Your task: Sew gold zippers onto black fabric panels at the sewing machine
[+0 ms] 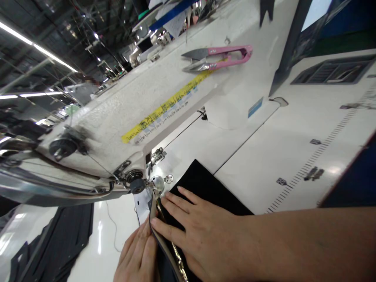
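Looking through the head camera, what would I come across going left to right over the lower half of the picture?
Dark fabric pieces → the left hand → a gold-coloured zipper → the right hand → a ruler scale on the white table.

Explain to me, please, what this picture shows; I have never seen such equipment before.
This single view comes from a camera worn on the person's head, looking forward and down. The big white body is a sewing machine, appearing slanted. Pink-handled snips rest on it, near a yellow strip. Below, the right hand lies spread on black fabric, beside what looks like a gold zipper. The left hand touches the work's other side; its grip is unclear. More dark pieces lie at left.
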`<state>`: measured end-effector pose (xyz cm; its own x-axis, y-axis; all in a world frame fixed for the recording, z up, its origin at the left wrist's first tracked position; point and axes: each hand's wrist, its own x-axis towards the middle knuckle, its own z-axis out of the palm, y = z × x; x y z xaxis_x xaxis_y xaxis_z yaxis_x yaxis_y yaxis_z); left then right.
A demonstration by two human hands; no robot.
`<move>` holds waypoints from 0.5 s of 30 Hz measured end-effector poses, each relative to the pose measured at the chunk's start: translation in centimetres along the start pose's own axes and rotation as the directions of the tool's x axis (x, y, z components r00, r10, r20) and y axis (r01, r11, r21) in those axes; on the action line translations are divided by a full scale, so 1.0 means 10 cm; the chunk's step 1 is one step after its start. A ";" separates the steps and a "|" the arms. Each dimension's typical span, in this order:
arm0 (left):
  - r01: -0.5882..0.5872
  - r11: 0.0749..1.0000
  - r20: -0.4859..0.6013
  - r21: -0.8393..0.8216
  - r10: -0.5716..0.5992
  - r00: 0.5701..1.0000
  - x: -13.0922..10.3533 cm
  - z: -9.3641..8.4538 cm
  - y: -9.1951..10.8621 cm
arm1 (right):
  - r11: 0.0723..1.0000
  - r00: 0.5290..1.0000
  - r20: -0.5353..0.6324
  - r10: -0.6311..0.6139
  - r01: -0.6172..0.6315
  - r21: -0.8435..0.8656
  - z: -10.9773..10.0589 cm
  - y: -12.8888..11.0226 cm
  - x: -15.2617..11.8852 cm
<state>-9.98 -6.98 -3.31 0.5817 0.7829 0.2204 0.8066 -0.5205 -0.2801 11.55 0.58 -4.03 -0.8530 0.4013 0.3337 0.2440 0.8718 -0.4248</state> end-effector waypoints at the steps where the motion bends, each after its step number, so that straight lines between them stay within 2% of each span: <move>1: 0.003 1.000 -0.001 0.000 -0.003 1.000 0.01 -0.01 0.01 | 1.000 1.000 -0.007 0.001 -0.001 -0.003 0.01 0.00 0.00; 7: 0.063 0.998 -0.030 0.027 -0.062 0.998 0.07 -0.01 0.10 | 0.996 0.999 -0.027 -0.027 0.025 -0.083 0.06 0.00 0.00; 11: 0.156 0.987 -0.102 -0.027 -0.158 0.982 0.05 0.05 0.20 | 0.993 0.999 0.018 -0.042 0.044 -0.110 0.07 -0.03 0.00; 15: 0.240 0.964 -0.124 -0.111 -0.253 0.959 0.05 0.06 0.27 | 0.992 0.996 0.091 -0.024 0.035 -0.123 0.07 -0.05 0.02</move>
<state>-7.58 -7.83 -4.58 0.3667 0.8408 0.3983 0.9292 -0.3518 -0.1130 10.97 0.00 -4.32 -0.8971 0.3529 0.2658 0.2685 0.9133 -0.3063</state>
